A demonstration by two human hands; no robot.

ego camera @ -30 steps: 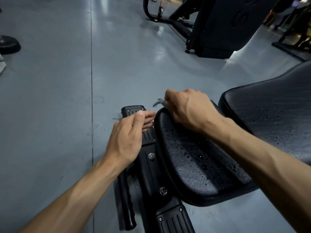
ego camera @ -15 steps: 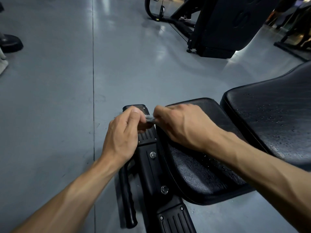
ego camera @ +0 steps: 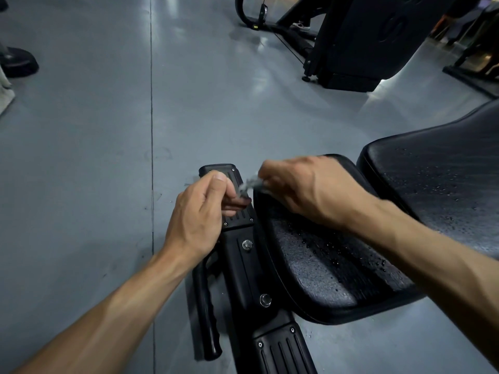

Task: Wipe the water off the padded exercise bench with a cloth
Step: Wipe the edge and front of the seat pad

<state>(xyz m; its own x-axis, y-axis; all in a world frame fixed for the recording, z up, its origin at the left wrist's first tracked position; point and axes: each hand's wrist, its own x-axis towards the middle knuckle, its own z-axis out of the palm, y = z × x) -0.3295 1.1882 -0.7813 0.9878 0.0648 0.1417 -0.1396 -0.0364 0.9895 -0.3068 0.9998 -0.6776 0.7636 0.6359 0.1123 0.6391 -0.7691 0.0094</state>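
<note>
The black padded seat (ego camera: 324,268) of the exercise bench lies below my hands, beaded with water drops. To its right the back pad (ego camera: 445,190) is also wet. A small grey cloth (ego camera: 249,184) is stretched between my two hands, just past the seat's far left edge. My left hand (ego camera: 199,211) pinches its near end over the bench's black frame. Above the seat's far end, my right hand (ego camera: 302,187) grips the other end of the cloth. Most of the cloth is hidden inside my fingers.
The bench's black metal frame (ego camera: 243,265) with bolts and a handle (ego camera: 208,314) runs along the seat's left. A dark gym machine (ego camera: 359,41) stands on the grey floor at the back right. A round black base (ego camera: 16,60) sits at the far left.
My hands first drew together at the seat's far edge, then moved a little apart. The cloth is now pulled out between them. The right hand has shifted right over the seat.
</note>
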